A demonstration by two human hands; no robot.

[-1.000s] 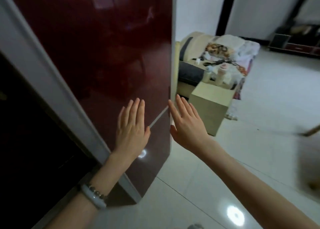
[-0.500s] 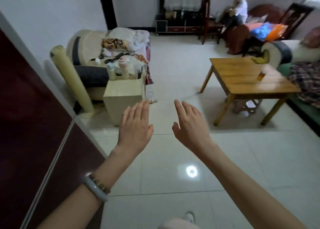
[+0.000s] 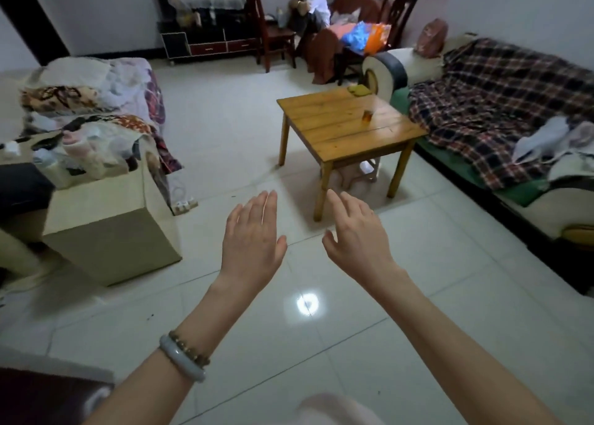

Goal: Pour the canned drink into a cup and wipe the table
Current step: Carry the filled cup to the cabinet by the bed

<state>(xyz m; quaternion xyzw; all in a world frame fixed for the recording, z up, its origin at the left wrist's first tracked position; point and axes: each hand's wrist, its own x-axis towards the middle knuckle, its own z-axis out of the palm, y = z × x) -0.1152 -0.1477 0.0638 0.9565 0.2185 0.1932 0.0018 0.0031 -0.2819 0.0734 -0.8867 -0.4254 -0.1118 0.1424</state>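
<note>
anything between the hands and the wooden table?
Only bare tiled floor lies between the left hand, right hand and wooden table, per the head view.

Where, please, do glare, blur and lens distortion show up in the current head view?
Head view: a round light reflection glares on the floor tiles between the forearms; head view: the clutter on the left is smeared, while the left hand and right hand look fairly sharp; head view: walls lean and bow toward the edges.
</note>
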